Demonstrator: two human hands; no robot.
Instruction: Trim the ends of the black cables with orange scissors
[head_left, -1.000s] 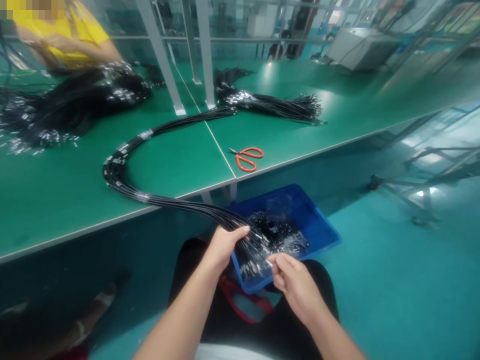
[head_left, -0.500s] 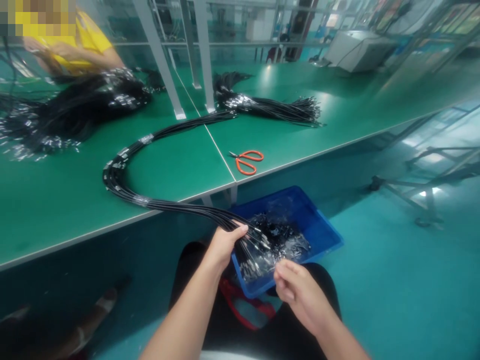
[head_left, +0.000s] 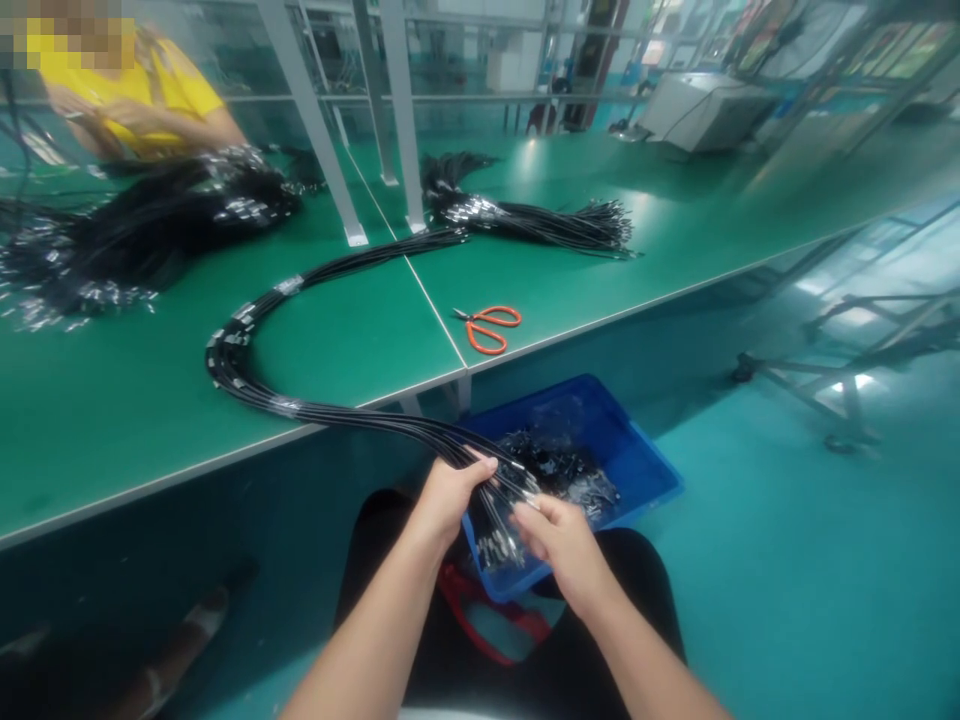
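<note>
A bundle of thin black cables (head_left: 360, 417) curves across the table edge and down to my lap. My left hand (head_left: 454, 492) is closed around it near its end, thumb on top. Beyond that grip the loose cable ends fan out, with silvery tips (head_left: 499, 548) hanging over the blue bin (head_left: 637, 450). My right hand (head_left: 559, 540) is at these ends, thumb and fingers pinched on one cable end; the fingers partly hide it. Dark small parts and clear plastic bits (head_left: 592, 490) lie in the bin.
Orange-handled scissors (head_left: 491, 328) lie on the green table (head_left: 360, 340) near its front edge. Further cable bundles (head_left: 555, 225) and a big cable pile (head_left: 142, 220) lie behind. A co-worker in yellow (head_left: 165, 90) sits across. Grey posts (head_left: 401, 120) rise from the table.
My right hand has moved left and slightly up, from over the bin's near side to the cable ends. My left hand keeps its hold on the bundle.
</note>
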